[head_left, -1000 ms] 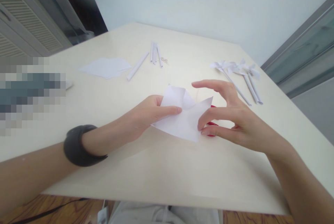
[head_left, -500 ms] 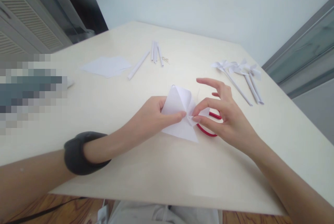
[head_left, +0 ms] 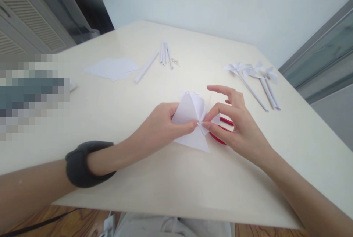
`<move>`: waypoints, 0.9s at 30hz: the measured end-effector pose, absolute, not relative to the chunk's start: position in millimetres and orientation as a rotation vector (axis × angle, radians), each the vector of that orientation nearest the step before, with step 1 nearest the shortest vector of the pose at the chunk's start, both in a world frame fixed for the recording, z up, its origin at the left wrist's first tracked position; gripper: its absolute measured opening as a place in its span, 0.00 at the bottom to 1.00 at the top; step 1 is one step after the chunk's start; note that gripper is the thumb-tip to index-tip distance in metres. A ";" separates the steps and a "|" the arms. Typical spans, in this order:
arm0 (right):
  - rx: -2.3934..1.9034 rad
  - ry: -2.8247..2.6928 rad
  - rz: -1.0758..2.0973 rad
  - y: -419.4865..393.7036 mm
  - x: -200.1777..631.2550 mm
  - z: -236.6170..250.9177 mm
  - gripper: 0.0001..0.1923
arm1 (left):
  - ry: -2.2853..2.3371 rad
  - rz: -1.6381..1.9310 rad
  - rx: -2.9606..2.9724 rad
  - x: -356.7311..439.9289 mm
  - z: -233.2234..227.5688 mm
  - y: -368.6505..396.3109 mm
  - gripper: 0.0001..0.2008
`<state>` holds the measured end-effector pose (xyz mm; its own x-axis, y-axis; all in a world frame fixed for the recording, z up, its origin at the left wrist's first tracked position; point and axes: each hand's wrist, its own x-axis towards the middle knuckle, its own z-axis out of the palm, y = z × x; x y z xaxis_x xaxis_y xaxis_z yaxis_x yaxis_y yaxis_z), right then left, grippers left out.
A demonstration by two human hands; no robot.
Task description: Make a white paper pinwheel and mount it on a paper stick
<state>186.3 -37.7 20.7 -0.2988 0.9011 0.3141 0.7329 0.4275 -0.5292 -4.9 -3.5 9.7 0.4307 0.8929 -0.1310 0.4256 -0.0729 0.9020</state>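
Observation:
Above the near middle of the table, both hands hold a white paper pinwheel (head_left: 190,139) with some corners curled toward its centre. My left hand (head_left: 165,121) grips it from the left, the thumb pressed near the centre and the other fingers behind the paper. At the right, my right hand (head_left: 237,121) pinches a folded paper tip between thumb and index finger beside that thumb; its other fingers are raised. Behind the pinwheel and right hand lie the red handles of scissors (head_left: 217,138), their blades hidden.
White paper sheets (head_left: 110,69) lie at the back left. Beside them are a thick paper roll (head_left: 147,67), several thinner paper sticks (head_left: 164,53) and small wire-like pieces (head_left: 175,62). Pinwheels on sticks (head_left: 252,91) lie at the back right. The table's front edge is close to my lap.
The pinched tip has come closer to the pinwheel's centre and left thumb, and the upper flap curls more. Both hands keep their hold.

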 end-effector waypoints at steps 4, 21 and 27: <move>-1.382 -2.099 0.420 -38.2 185.7 21.0 0.03 | 1.196 0.604 1.666 -1.6 14.4 -5.5 0.11; -1.409 -2.062 0.545 -37.8 184.0 19.5 0.05 | 1.224 0.628 1.685 1.6 19.7 -8.0 0.10; -1.406 -2.078 0.519 -36.9 183.5 18.3 0.05 | 1.222 0.614 1.704 0.1 18.8 -7.3 0.10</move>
<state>183.5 -36.9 18.3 -0.2839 0.9283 0.2401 0.7064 0.3718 -0.6024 0.1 -7.3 18.8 0.3826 0.9172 -0.1111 0.4576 -0.0837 0.8852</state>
